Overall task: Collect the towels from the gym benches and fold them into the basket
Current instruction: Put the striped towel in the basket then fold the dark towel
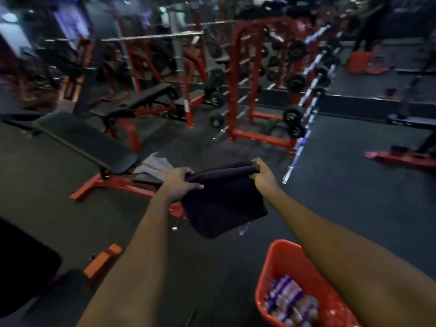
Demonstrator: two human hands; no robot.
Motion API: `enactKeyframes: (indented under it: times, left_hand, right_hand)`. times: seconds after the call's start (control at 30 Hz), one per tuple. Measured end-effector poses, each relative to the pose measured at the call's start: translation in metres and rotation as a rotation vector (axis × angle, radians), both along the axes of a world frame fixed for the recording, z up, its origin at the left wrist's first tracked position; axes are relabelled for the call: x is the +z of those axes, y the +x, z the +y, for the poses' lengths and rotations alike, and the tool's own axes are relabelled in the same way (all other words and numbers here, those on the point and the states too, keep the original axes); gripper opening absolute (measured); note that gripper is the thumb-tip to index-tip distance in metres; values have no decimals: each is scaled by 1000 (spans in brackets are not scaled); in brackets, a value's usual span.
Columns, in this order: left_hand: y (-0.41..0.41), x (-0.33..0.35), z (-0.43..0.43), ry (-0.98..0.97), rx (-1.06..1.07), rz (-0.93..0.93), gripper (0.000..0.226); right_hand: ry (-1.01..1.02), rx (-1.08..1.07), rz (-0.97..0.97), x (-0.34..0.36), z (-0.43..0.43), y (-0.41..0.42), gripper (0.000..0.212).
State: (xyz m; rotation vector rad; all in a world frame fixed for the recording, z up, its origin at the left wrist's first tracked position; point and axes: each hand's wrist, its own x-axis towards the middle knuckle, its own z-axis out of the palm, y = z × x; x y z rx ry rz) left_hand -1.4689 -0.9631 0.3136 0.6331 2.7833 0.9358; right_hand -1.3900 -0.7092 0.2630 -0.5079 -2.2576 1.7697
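Two hands curled tight, left hand point(181, 182), right hand point(263, 173), gripping dark towel point(224, 201) corners

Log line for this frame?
folding | left hand, right hand: grip dark towel | red basket: striped towel inside | bench: grey towel

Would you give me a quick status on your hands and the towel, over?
Left hand, right hand gripping dark towel by top edge. Towel hangs folded, not yet in red basket. Grey towel on bench ahead; nothing blocking basket.
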Motion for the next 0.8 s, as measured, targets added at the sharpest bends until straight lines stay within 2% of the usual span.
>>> enactKeyframes:
  times: [0.23,0.37,0.57,0.7,0.8]
  left_hand:
    - [67,-85,214,-31,-177,-193,30]
    - [97,-138,274,-106,-246,-294,33]
    - [123,-205,306,-273,-300,-411,33]
    - [127,-251,313,-361,-276,-426,38]
    - [119,-295,307,-351,-260,-400,67]
  right_hand:
    - [-27,-298,-139,-83,178,126,32]
    - [-67,-382,-262,-138,220,181,30]
    - [-171,-456,-407,-237,229,231,13]
    - [-173,-485,-542,-264,218,240,23]
    - [-162,-543,-736,-287,216,241,40]
